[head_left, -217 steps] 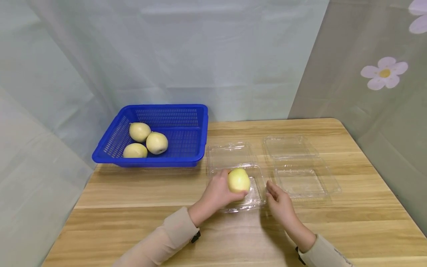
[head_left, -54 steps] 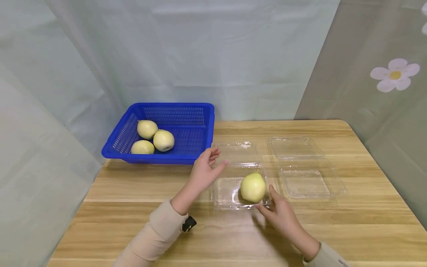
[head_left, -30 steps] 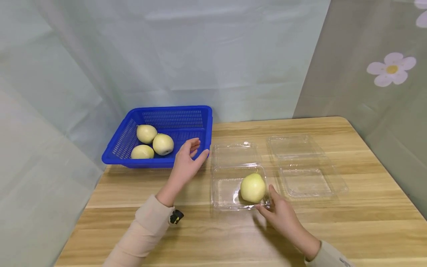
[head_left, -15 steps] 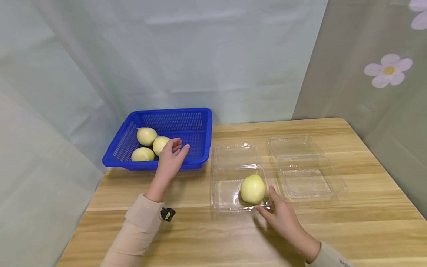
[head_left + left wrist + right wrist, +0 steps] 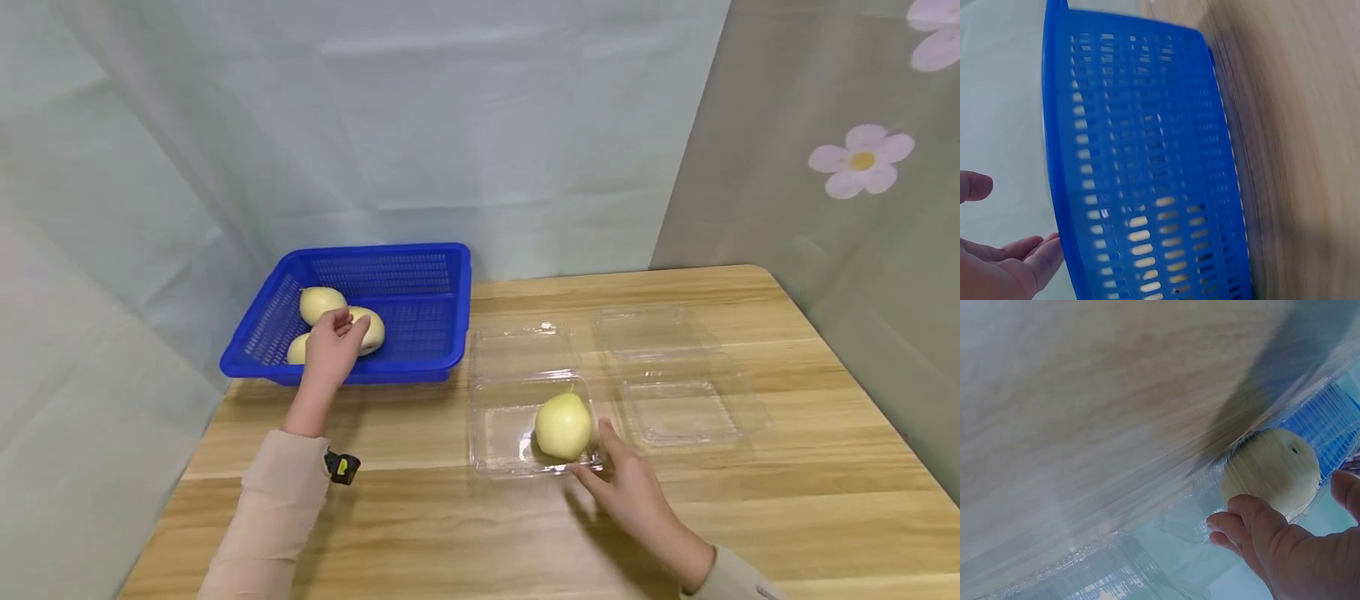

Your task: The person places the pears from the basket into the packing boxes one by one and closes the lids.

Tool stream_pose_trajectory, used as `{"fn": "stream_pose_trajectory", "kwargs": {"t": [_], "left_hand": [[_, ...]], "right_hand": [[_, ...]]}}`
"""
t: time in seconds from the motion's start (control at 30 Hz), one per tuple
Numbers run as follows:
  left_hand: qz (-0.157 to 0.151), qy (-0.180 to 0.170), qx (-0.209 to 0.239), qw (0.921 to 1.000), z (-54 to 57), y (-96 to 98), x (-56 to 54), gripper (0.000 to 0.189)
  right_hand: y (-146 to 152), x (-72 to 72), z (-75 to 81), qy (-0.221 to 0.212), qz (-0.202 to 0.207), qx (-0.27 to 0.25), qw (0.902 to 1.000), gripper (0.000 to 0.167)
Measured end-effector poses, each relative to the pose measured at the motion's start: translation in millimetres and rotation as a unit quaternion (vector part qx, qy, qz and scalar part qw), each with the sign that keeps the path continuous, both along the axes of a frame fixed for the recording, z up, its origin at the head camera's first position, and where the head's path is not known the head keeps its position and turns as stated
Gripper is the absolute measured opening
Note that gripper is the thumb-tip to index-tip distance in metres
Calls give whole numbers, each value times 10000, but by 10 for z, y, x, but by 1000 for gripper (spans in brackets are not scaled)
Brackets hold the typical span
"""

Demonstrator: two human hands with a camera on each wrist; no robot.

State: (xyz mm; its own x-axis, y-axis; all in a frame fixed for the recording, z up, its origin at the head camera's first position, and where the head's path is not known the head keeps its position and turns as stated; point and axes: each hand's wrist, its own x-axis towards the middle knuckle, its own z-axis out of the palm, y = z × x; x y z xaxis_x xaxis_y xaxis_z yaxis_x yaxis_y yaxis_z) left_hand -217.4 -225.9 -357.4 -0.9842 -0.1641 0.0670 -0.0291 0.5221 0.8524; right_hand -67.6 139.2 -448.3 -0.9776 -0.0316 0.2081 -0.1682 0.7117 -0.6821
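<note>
Over the near rim of the blue basket [image 5: 408, 367], my left hand [image 5: 330, 346] reaches in with loosely bent fingers, right by a pale yellow pear [image 5: 369, 332]. Whether it touches that pear is hard to tell. Two more pears lie beside it, a rear one [image 5: 321, 305] and a front one [image 5: 297, 350] partly hidden by the hand. My right hand [image 5: 633, 492] holds the near right corner of an open clear plastic clamshell box [image 5: 498, 437], thumb at the front edge and fingers on the right side. One pear [image 5: 563, 427] sits in that box's right half.
A second clear clamshell box [image 5: 678, 412] lies open to the right. The first box's lid [image 5: 525, 350] is folded back toward the curtain [image 5: 487, 150]. All stand on a wooden table [image 5: 420, 517], whose far right corner is rounded.
The pear my left hand held earlier now rests in the box, released. My left hand has since moved left from the box to above the basket's pears. My right hand stays at the box corner.
</note>
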Motion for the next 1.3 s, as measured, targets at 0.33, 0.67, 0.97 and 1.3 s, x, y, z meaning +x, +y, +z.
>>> {"fn": "stream_pose_trajectory", "kwargs": {"t": [0.33, 0.67, 0.97, 1.3], "left_hand": [[237, -228, -1136, 9930, 116, -178, -155, 65], [131, -334, -1575, 9869, 76, -277, -247, 62], [-290, -291, -1994, 9791, -43, -260, -390, 62], [-461, -517, -2431, 9675, -167, -267, -472, 67]], "right_hand": [[-26, -3, 10, 139, 34, 23, 9999, 72], [-7, 51, 9, -151, -54, -87, 9998, 73], [13, 50, 3, -67, -124, 31, 9999, 74], [4, 2, 33, -87, -48, 20, 9999, 73]]}}
